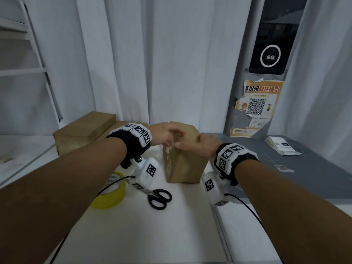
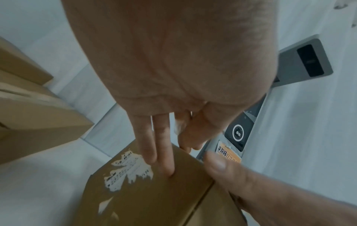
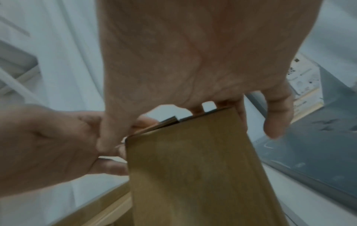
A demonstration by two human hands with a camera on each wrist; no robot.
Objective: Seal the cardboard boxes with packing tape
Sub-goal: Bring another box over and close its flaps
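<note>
Pressing flaps shut, both hands — left hand (image 1: 165, 134) and right hand (image 1: 203, 145) — lie in a flat-fingered grip atop the cardboard box (image 1: 185, 164); the tape roll (image 1: 112, 195) waits nearer, so steady pressure seems wise.

Head view looks down from above; both blurry wrist views, seemingly close, share the cardboard box (image 1: 183, 155).

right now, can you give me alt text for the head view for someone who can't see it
Both hands, left hand and right hand, rest on top of an upright cardboard box on a white table. Yellow tape and black scissors lie near the left forearm; more boxes sit behind.
</note>
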